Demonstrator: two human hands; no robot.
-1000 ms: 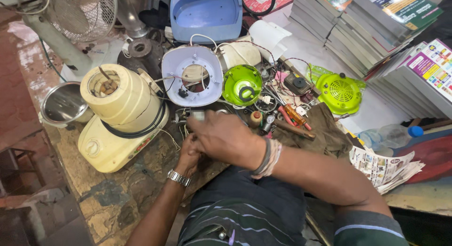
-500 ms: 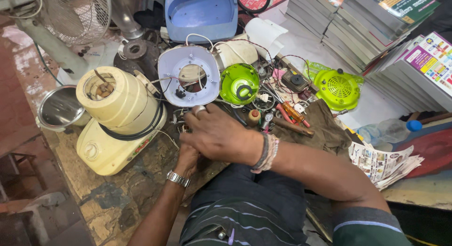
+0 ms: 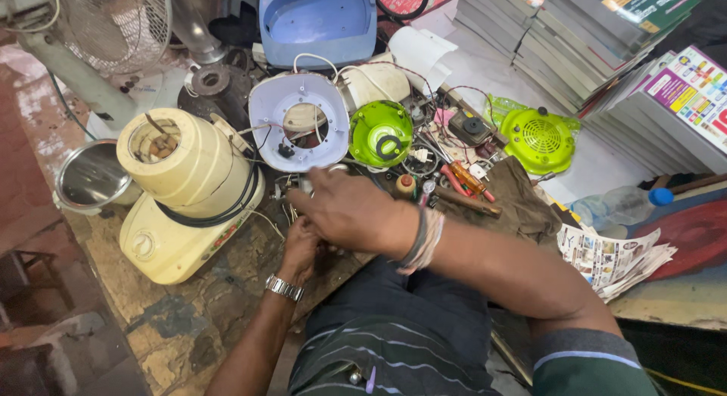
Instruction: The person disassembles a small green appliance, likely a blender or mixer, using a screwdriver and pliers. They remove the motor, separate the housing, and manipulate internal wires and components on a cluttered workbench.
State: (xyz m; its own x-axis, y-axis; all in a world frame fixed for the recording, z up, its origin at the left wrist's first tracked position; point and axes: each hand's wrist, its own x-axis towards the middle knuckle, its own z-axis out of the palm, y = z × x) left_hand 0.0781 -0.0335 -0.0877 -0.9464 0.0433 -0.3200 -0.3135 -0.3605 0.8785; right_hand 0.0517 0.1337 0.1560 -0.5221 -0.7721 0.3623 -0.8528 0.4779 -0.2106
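Here the right hand (image 3: 352, 212) lies palm-down over the left hand (image 3: 301, 244), its fingers curled around something small at their tips; what that is cannot be told, since the hand itself covers it. The left hand, a metal watch (image 3: 284, 288) on its wrist, sits just beneath and is mostly hidden, so whether it is clenched or loose cannot be told either. Just beyond the right fingertips stands a pale round housing (image 3: 298, 121) with an open middle and thin wires trailing from it toward the hands. To the left of the grip, close by, is a cream mixer base (image 3: 178, 214) with a cream cylinder resting tilted on top. Beyond the grip and slightly to the right sits a green round cap (image 3: 380, 134), and farther right a green vented cover (image 3: 541, 140). Screwdrivers (image 3: 463, 180) lie just right of the knuckles on a brown cloth (image 3: 515, 199).
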